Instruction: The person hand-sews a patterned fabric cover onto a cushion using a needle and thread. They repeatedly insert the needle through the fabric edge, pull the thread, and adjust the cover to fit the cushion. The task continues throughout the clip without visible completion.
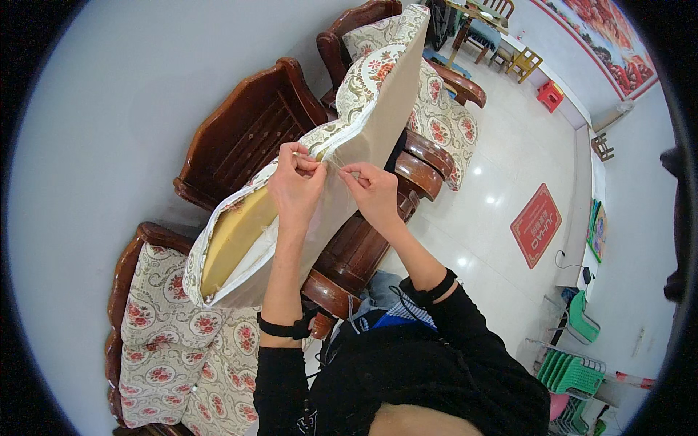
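A floral cushion cover (pixel 357 82) with a plain beige underside (pixel 390 122) spans the space before me, propped at a slant. Along its lower half the seam gapes, and yellow foam (pixel 240 231) shows between the white fabric edges. My left hand (pixel 297 185) pinches the edge of the cover at the upper end of this gap. Just to its right, my right hand (pixel 372 191) holds fine thread (pixel 337 162) between thumb and fingertips. The thread runs toward the left fingertips; whether a needle is there is too small to tell.
Under the cushion is a carved wooden armrest (pixel 354 256). A bare wooden seat back (pixel 251 136) stands behind it, with a floral-cushioned sofa (pixel 163 327) at lower left. On the tiled floor lie a red mat (pixel 536 226) and a red stool (pixel 551 96). Green chairs (pixel 570 373) are stacked at right.
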A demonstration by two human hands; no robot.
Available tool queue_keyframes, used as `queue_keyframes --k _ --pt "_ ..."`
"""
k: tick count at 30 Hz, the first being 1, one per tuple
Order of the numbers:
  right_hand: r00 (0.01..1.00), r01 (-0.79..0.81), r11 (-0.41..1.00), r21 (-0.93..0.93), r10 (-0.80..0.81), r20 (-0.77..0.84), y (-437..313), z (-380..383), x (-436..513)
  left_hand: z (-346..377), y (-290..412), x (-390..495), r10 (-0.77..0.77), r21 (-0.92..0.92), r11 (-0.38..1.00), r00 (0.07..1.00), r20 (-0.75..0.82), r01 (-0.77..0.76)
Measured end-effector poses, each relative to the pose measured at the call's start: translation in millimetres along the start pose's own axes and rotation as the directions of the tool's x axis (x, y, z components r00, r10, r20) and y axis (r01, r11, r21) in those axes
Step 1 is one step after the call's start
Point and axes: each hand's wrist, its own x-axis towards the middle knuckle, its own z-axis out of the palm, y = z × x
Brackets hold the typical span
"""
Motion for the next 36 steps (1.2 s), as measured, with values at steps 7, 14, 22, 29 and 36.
queue_keyframes --k 7,14,22,29,36 --pt "0.978 0.081 0.983 0.166 -0.111 0.178 -44 -32 2 -6 -3 7 -0.007 0.063 0.998 0.995 0.1 0.001" --pt "0.732 -0.183 0.718 0.671 -0.357 0.581 -110 -88 -25 -6 -5 5 -0.005 0.041 0.999 0.996 0.088 0.002" --pt "0.447 -0.797 0.034 0.604 -0.639 0.626 -167 -79 -58 -4 -3 4 -0.019 -0.009 1.0 0.996 0.087 0.02" --pt "0.41 -0.813 0.047 0.581 -0.663 0.627 -170 -66 -65 -8 -2 -3 0.115 -0.082 0.991 0.988 0.1 -0.107" --pt "0.332 -0.595 0.553 0.583 -0.492 0.805 -144 -92 -53 -15 -15 -13 0.295 -0.149 0.95 0.945 0.138 -0.275"
